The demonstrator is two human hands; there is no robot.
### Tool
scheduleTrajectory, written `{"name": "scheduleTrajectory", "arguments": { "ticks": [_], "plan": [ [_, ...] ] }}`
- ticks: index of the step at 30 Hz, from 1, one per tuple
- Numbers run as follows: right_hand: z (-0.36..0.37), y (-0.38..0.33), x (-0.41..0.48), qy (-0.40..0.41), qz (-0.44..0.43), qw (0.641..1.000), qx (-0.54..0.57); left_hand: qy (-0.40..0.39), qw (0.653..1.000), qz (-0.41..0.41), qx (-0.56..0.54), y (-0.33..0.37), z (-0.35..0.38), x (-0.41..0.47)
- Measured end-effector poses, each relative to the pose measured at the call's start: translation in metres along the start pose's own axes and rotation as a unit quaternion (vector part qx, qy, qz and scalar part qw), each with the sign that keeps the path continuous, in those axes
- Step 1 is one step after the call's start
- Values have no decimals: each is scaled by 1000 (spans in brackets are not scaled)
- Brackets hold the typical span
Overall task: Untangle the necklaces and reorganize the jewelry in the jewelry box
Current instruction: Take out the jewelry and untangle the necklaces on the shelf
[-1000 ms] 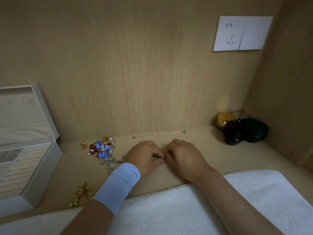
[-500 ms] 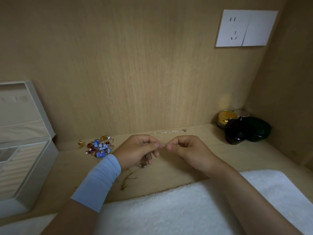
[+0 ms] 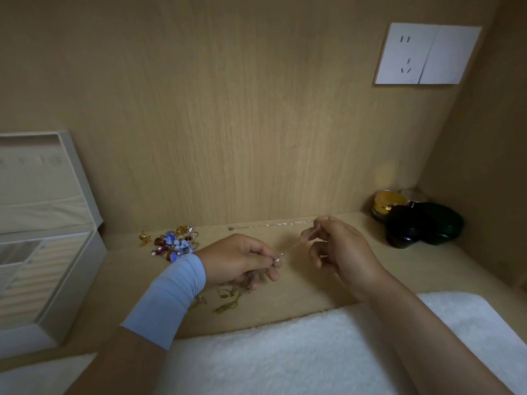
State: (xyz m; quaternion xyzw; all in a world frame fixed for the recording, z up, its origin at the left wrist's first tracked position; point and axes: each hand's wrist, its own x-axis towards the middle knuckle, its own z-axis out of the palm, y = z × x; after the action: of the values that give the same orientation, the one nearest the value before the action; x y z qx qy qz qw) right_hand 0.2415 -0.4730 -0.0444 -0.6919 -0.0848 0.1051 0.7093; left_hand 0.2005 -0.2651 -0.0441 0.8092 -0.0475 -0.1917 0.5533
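Head view looks down on a wooden shelf (image 3: 413,269) inside a pale wood alcove; the left hand (image 3: 239,260) hovers near the middle, its thumb and curled fingers pinching one end of a thin chain (image 3: 291,248); the right hand (image 3: 339,252), just to the right and slightly farther away, pinches the other end between thumb and forefinger, its remaining fingers loosely curled; the chain runs taut between the two hands, above the shelf; a tangle of gold necklaces (image 3: 228,303) hangs from under the left hand, its lower end lying on the shelf; a light blue cuff (image 3: 171,297) covers the left wrist; far left of the hands lies a heap of colourful jewelry (image 3: 174,243) with blue, red and gold pieces, and a small gold piece (image 3: 145,238) sits just left of it; a separate silver chain (image 3: 268,225) lies stretched out along the far edge of the shelf against the back wall; the jewelry box (image 3: 77,283) stands open at the far left, its lid (image 3: 42,181) raised and ridged padding showing inside; a white towel (image 3: 285,352) spreads along the near edge under both forearms; in the far right corner a yellow jar (image 3: 385,206), a black jar (image 3: 405,229) and a dark green jar (image 3: 442,223) cluster together; a white wall socket (image 3: 427,54) sits high on the back wall at right.
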Motion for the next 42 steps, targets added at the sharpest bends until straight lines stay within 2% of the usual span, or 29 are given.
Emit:
{"name": "scheduleTrajectory", "arguments": {
  "ticks": [7,9,11,12,14,16,18,20,22,25,29,31,39,42],
  "plan": [
    [2,5,1,-23,42,999,5,48,998,23,18,2,2,1],
    [0,9,1,-26,35,997,-59,65,997,21,19,2,3,1],
    [-3,16,2,-14,-6,986,-169,85,996,16,35,1,3,1],
    [-5,20,2,-10,-35,968,-250,93,994,15,47,0,3,2],
    [-9,29,3,-19,-74,907,-415,105,992,14,65,-1,2,3],
    [-9,33,3,-28,-100,864,-493,112,991,17,73,-3,2,4],
    [-4,33,3,-47,-126,866,-482,113,990,31,73,-4,3,4],
    [3,33,3,-84,-132,901,-404,109,990,48,75,-5,4,5],
    [7,36,4,-101,-135,916,-363,106,990,59,77,-7,5,5],
    [5,37,6,-90,-140,897,-409,118,990,59,55,-9,5,6],
    [-4,31,5,-74,-170,826,-533,130,988,47,69,-10,7,8],
    [-9,31,5,-74,-172,807,-561,135,985,49,95,-11,7,10],
    [-32,24,6,-64,-129,791,-595,145,978,47,141,-9,-5,18],
    [-37,19,4,-65,-102,787,-605,191,947,37,254,-5,-10,10]
  ]
}}
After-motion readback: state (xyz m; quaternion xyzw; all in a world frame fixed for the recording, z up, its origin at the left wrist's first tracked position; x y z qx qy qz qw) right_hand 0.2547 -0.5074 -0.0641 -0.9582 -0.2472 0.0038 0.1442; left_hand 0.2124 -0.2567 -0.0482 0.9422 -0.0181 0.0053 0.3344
